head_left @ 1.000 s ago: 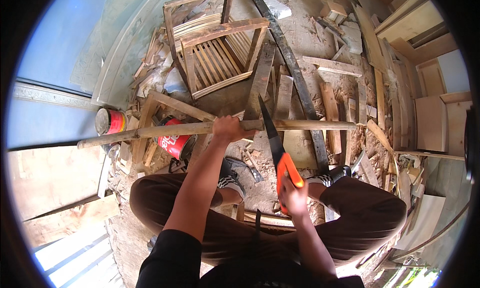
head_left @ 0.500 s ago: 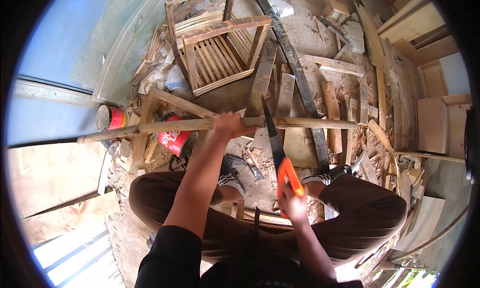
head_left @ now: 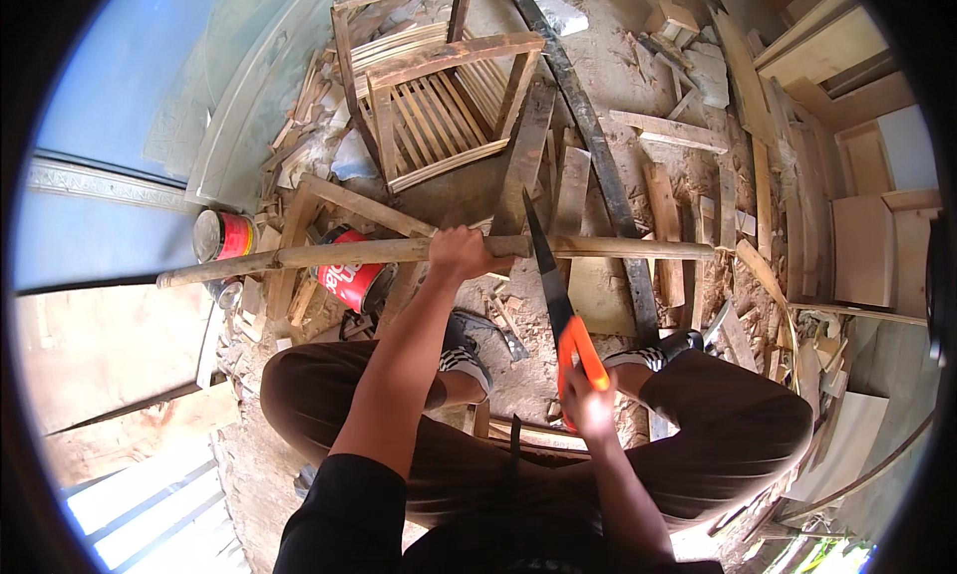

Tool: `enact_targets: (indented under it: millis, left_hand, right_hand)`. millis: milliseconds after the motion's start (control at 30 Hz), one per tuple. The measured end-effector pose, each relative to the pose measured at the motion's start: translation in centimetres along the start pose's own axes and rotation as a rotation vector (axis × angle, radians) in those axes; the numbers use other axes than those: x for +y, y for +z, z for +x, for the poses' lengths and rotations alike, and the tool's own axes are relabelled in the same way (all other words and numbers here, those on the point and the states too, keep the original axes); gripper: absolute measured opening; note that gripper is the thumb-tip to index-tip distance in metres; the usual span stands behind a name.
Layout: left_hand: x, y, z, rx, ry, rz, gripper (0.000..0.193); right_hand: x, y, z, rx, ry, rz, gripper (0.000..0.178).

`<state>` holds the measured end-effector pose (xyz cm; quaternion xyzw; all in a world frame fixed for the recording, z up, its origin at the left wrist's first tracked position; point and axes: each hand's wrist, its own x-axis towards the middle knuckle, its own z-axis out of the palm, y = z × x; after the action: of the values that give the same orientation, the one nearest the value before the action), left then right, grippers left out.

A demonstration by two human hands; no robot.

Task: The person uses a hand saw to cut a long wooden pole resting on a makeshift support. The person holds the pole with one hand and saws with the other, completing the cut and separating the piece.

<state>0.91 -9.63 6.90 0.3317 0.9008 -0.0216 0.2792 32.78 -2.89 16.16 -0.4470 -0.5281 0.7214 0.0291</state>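
A long, pale wooden pole (head_left: 369,253) runs crosswise in front of me, over other boards. My left hand (head_left: 465,252) is closed around it near its middle. To the right of that grip, the dark blade of a handsaw (head_left: 551,283) crosses the pole, its narrow tip pointing away from me. My right hand (head_left: 589,400) is wrapped around the saw's orange handle, between my knees. Beneath the pole lies a dark board (head_left: 522,165) that slopes away from me.
Beyond the pole stands a slatted wooden chair frame (head_left: 454,51). A red can (head_left: 351,283) lies under the pole, with another can (head_left: 221,237) farther left. A long dark beam (head_left: 588,126) crosses the floor. Offcuts and shavings lie around, with wooden cabinets (head_left: 862,245) at right.
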Motion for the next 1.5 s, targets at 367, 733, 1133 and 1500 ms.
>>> enact_targets:
  millis: [367, 733, 1133, 1500]
  left_hand:
    - [-0.4, -0.2, -0.7, 0.009, 0.004, -0.017, 0.106]
    - [-0.3, -0.4, -0.5, -0.013, -0.005, -0.012, 0.106]
    - [-0.1, 0.0, -0.5, 0.04, -0.024, 0.009, 0.108]
    - [0.1, -0.2, -0.1, -0.005, -0.001, 0.005, 0.106]
  right_hand:
    - [-0.1, -2.9, -8.8, 0.035, 0.091, 0.001, 0.023]
    - [0.3, -0.6, -2.3, -0.009, 0.074, 0.186, 0.02]
    - [-1.1, 1.9, 5.1, -0.032, -0.003, 0.18, 0.027]
    - [3.3, -1.9, -2.7, 0.018, -0.185, -0.194, 0.013]
